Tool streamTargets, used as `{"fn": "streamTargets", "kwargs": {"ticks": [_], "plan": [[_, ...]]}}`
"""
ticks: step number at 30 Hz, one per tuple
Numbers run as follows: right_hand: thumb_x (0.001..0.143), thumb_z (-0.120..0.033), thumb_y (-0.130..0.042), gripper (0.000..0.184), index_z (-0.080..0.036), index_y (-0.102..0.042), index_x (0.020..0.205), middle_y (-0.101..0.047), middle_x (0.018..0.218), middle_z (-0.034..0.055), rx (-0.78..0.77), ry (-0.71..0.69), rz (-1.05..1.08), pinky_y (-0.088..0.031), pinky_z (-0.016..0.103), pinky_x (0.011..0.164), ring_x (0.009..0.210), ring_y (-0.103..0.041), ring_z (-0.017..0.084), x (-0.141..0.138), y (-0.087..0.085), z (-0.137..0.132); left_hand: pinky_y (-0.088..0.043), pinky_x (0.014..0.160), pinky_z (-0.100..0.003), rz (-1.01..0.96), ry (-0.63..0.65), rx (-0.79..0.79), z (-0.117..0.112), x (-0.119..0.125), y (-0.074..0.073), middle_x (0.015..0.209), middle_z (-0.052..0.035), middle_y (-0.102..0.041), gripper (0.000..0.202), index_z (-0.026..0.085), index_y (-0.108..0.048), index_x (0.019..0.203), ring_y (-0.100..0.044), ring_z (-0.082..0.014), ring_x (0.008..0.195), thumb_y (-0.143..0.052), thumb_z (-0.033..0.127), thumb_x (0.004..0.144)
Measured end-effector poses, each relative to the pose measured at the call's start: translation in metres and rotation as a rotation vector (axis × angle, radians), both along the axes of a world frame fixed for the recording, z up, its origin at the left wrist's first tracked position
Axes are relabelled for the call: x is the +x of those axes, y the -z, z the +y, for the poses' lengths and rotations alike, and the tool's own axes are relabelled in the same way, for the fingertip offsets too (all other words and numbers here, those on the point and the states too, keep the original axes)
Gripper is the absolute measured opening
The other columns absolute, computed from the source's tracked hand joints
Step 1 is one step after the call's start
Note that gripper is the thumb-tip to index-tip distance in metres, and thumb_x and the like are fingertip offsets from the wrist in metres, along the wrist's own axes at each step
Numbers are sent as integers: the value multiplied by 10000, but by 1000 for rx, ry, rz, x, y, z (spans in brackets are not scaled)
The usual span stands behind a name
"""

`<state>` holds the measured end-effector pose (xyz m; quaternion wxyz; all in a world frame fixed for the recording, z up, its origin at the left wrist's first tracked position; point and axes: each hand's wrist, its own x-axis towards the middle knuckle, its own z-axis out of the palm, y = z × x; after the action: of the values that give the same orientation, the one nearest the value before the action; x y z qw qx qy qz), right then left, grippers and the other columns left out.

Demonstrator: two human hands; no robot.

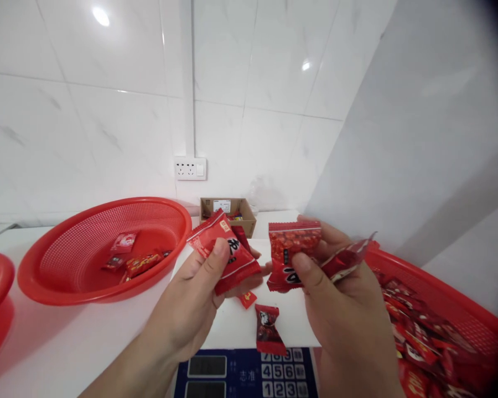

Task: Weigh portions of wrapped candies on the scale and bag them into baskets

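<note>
Pinched between thumb and fingers, a red foil snack packet with white edging lies in the person's left hand, the thumb pressed flat across its face. The right hand clamps a second red packet with dark printing the same way, and a shiny red wrapper pokes out behind its fingers. Both packets tilt face-up toward the holder, seemingly so the two prints can be read side by side. Just beneath, a white scale platform above a blue keypad carries a small dark-red sweet packet and a tiny red scrap. Beside the right wrist, a red plastic mesh basket is heaped with similar packets. Left of the scale, a round red mesh bowl holds only a few. Farther back, an open cardboard box stands against the white tiled wall, below a white wall socket.
</note>
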<state>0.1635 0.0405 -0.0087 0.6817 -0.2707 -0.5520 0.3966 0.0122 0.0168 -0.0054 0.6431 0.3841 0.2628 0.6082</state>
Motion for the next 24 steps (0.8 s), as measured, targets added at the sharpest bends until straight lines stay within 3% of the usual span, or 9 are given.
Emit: {"fn": "streamTargets", "kwargs": {"ticks": [3, 7, 10, 13, 16, 19, 22, 24], "plan": [[739, -238, -726, 398, -330, -621, 1112, -728, 933, -13, -37, -41, -36, -596, 276, 552, 703, -703, 168, -1, -1, -2, -544, 779, -266, -11, 18, 69, 0, -1, -1, 944, -23, -710, 256, 210, -680, 924, -661, -180, 904, -623, 439, 823], [677, -243, -773, 245, -284, -678, 900, -737, 787, -38, -63, -10, -70, -583, 249, 550, 662, -699, 151, -2, -6, -5, -526, 626, -209, 25, 11, 148, -4, -1, -4, 773, 11, -683, 134, 213, -687, 819, -627, -126, 688, -680, 344, 791], [657, -229, -772, 155, -241, -699, 793, -733, 704, -27, -64, 33, -161, -573, 248, 530, 618, -688, 153, -2, -11, -6, -497, 530, -193, 92, -36, 141, -9, -3, -7, 741, 10, -668, 164, 209, -689, 799, -579, -113, 602, -708, 366, 755], [694, -239, -739, 106, -238, -710, 795, -736, 733, -15, -39, -9, -270, -570, 253, 554, 643, -685, 155, -2, -14, -7, -494, 560, -199, 176, 54, 137, -12, -4, -10, 826, -27, -688, 249, 209, -699, 916, -598, -133, 660, -711, 390, 746], [728, -262, -715, 143, -239, -701, 869, -739, 771, -9, -64, -40, -333, -569, 245, 560, 663, -688, 153, -1, -14, -7, -499, 635, -206, 259, 154, 154, -12, -5, -10, 800, -30, -687, 210, 206, -704, 933, -602, -131, 683, -700, 337, 768], [754, -290, -706, 230, -260, -680, 981, -740, 870, 2, -94, -111, -298, -583, 263, 613, 732, -701, 163, 1, -12, -7, -479, 524, -177, 267, 48, 126, -9, -4, -9, 693, -19, -657, 172, 171, -699, 839, -568, -110, 586, -711, 322, 758], [789, -326, -689, 308, -321, -644, 1093, -718, 1035, 5, -90, -260, -160, -579, 311, 758, 909, -691, 190, 4, -8, -6, -479, 468, -143, 76, -136, 69, -8, -2, -8, 595, 10, -621, 225, 149, -682, 769, -552, -84, 505, -745, 358, 717], [799, -347, -682, 376, -352, -602, 1166, -699, 1103, 9, -78, -343, -74, -570, 351, 808, 976, -673, 212, 4, -5, -5, -507, 481, -132, -51, -192, 31, -8, -2, -8, 637, 16, -653, 249, 156, -690, 806, -582, -77, 504, -777, 353, 680]]}}
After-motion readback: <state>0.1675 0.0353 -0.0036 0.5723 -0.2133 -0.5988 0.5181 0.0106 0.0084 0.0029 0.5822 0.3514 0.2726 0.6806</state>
